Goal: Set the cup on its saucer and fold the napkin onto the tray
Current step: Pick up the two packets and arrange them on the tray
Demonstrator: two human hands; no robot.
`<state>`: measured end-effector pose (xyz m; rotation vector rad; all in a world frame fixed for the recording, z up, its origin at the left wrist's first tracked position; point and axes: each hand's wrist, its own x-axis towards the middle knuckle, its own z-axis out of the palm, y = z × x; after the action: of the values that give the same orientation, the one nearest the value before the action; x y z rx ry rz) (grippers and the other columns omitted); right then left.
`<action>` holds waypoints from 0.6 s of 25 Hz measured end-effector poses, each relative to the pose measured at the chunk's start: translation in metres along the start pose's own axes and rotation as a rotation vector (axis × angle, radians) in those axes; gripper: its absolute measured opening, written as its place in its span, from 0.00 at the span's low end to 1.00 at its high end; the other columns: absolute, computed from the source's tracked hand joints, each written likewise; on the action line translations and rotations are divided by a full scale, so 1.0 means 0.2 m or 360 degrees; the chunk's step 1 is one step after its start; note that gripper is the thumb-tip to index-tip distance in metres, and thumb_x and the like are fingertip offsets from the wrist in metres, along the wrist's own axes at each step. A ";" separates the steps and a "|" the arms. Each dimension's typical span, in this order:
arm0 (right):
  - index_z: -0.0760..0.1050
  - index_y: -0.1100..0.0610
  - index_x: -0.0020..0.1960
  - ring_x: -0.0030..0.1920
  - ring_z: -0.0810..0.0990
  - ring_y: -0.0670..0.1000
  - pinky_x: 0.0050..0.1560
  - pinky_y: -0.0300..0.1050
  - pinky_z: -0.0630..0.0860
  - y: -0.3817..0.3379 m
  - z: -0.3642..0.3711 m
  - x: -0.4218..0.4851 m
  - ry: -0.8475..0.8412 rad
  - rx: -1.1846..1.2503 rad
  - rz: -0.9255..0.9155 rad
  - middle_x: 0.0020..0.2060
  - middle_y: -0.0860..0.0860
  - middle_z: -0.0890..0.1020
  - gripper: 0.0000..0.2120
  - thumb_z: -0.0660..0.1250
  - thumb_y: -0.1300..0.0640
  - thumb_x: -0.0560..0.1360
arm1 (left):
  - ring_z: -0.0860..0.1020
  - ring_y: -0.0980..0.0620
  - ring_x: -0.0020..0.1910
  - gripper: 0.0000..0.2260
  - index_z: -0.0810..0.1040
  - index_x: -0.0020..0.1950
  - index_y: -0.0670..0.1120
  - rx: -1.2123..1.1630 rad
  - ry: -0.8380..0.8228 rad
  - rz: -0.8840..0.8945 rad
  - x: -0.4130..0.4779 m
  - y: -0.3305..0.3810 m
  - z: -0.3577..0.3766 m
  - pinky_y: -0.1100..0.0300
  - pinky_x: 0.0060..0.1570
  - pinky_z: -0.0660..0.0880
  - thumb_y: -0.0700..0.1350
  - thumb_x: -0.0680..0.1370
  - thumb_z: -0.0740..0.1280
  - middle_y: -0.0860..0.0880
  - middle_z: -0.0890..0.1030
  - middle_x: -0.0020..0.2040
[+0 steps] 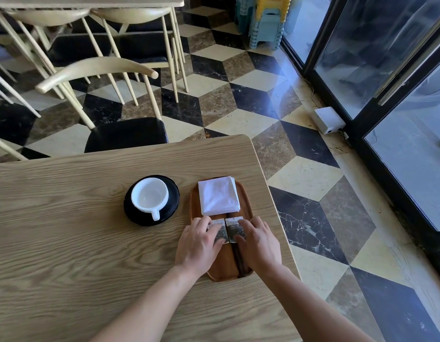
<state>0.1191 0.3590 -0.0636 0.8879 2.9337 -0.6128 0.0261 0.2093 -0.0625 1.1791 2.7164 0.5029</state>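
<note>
A: Head view, item one: what is obscured?
B: Print on two packets (227,229) unreadable; dark stick (238,257) partly covered.
A: Hands?
B: Left hand (198,245) and right hand (259,243) flat, fingers spread, each pressing one packet, gripping nothing.
A: Task items?
B: Cup (150,197) on saucer (173,191); folded napkin (218,196) on tray (194,208), far end.
</note>
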 end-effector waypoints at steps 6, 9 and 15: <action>0.73 0.49 0.58 0.56 0.73 0.51 0.36 0.44 0.69 -0.01 0.00 0.01 -0.0026 -0.0009 -0.0010 0.51 0.47 0.74 0.13 0.68 0.49 0.75 | 0.74 0.52 0.51 0.16 0.79 0.59 0.51 0.0082 -0.0080 -0.0009 0.00 0.02 0.01 0.56 0.50 0.76 0.54 0.73 0.72 0.53 0.76 0.50; 0.72 0.48 0.59 0.56 0.73 0.51 0.37 0.45 0.71 -0.01 -0.01 0.01 -0.0027 -0.0001 -0.0011 0.51 0.47 0.74 0.14 0.68 0.49 0.75 | 0.74 0.51 0.53 0.16 0.78 0.59 0.51 0.0060 -0.0075 -0.0013 0.00 0.02 0.00 0.56 0.52 0.76 0.53 0.74 0.72 0.52 0.76 0.51; 0.71 0.47 0.61 0.57 0.73 0.52 0.37 0.45 0.71 -0.01 0.00 0.02 -0.0037 -0.0001 0.0027 0.52 0.47 0.74 0.15 0.68 0.48 0.75 | 0.74 0.51 0.54 0.16 0.79 0.59 0.50 0.0051 -0.0074 -0.0003 -0.01 0.01 0.01 0.54 0.53 0.76 0.53 0.74 0.71 0.52 0.77 0.53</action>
<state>0.1157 0.3603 -0.0627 0.8980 2.9025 -0.6173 0.0284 0.2093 -0.0631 1.1804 2.6959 0.4276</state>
